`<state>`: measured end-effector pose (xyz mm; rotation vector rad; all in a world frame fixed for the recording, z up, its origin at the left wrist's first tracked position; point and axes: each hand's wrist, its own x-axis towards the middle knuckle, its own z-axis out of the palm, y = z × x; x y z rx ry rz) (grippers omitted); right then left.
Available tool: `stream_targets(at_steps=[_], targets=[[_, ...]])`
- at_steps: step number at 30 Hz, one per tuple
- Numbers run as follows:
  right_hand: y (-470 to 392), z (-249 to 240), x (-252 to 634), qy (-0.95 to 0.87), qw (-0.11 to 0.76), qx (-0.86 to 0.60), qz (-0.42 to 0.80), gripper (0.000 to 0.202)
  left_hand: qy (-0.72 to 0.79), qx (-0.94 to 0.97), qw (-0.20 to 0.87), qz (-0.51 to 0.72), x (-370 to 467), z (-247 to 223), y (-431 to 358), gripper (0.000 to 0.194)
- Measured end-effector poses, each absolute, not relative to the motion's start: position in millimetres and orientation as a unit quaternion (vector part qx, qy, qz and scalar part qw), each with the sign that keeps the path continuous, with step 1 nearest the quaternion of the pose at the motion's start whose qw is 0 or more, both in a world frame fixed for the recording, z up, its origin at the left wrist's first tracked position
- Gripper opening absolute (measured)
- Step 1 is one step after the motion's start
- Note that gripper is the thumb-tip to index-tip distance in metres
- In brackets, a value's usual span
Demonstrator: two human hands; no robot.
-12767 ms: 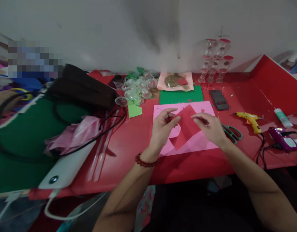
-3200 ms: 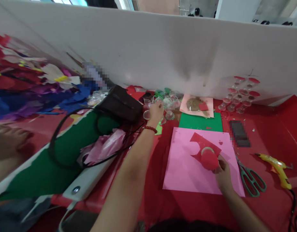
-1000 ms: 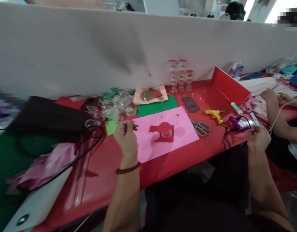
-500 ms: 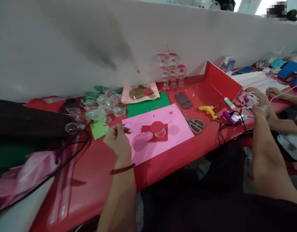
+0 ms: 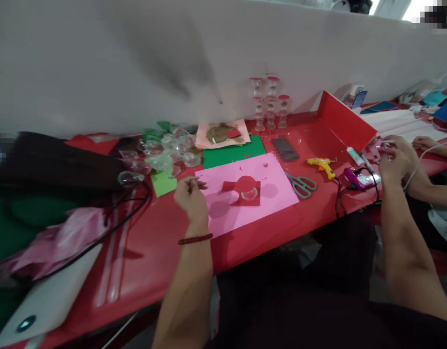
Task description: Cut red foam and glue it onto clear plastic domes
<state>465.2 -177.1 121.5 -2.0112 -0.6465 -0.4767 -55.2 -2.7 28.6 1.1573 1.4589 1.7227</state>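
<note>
My left hand (image 5: 190, 198), with a braided bracelet at the wrist, hovers by the left edge of a pink sheet of paper (image 5: 278, 186). Its fingers are curled in, and nothing shows between them. On the sheet lies a red paper piece (image 5: 255, 198) with a red disc (image 5: 245, 184) and a small clear plastic rim (image 5: 249, 194) over it. Far to the right, my right hand (image 5: 392, 167) is closed at crumpled pink plastic (image 5: 375, 145); what its fingers grip is too small to make out. Another person's hand is right behind it.
A yellow glue gun (image 5: 321, 166), grey-green scissors (image 5: 301, 185) and a purple power strip (image 5: 359, 178) lie to the right. Clear plastic cups (image 5: 168, 150) are heaped at the left. Stacked cups with red discs (image 5: 270, 104) stand by the wall. A red folded board (image 5: 347, 121) stands behind.
The view has swung left, so the table things sit further right. My right hand has risen at the pink plastic, its fingers drawn together. My left hand keeps its place by the sheet.
</note>
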Motion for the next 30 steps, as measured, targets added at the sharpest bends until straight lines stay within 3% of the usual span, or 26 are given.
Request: stream_targets(at_steps=[4,6,10,11,13,14,17,19,24,27,30], targets=[[-153.9,117.8,387.1,-0.458,0.505,-0.713,-0.162,0.021,0.541,0.446,0.345,0.624,-54.8,25.4,-2.4,0.005],[-141.2,108.8,335.3,-0.558,0.503,-0.659,-0.049,0.021,0.564,0.462,0.328,0.6,-57.0,24.0,-3.2,0.009],[-113.9,81.3,246.7,-0.668,0.392,-0.61,0.167,0.01,0.604,0.538,0.25,0.532,-62.0,27.3,-6.7,0.04],[-106.3,74.6,231.3,-0.682,0.375,-0.595,0.201,0.018,0.585,0.573,0.246,0.519,-61.7,29.1,-8.0,0.041],[-89.9,63.8,208.4,-0.702,0.345,-0.566,0.259,0.055,0.514,0.649,0.264,0.495,-57.2,32.1,-11.8,0.024],[-81.1,59.9,200.2,-0.708,0.329,-0.559,0.279,0.062,0.479,0.68,0.289,0.475,-52.8,32.5,-14.2,0.027],[-55.2,52.0,184.3,-0.72,0.297,-0.559,0.285,0.048,0.418,0.726,0.359,0.412,-33.0,27.7,-22.6,0.086],[-41.6,47.1,179.7,-0.712,0.324,-0.557,0.279,0.04,0.406,0.732,0.389,0.385,-19.1,21.4,-27.4,0.098],[-30.3,29.8,184.7,-0.586,0.503,-0.57,0.281,0.02,0.415,0.672,0.43,0.436,-4.7,17.7,-29.9,0.077],[-32.7,25.9,188.0,-0.495,0.567,-0.548,0.365,0.031,0.411,0.61,0.438,0.518,-4.4,28.9,-25.9,0.075],[-36.3,30.6,183.4,-0.42,0.564,-0.489,0.516,0.043,0.388,0.614,0.431,0.536,0.6,40.0,-21.3,0.073]])
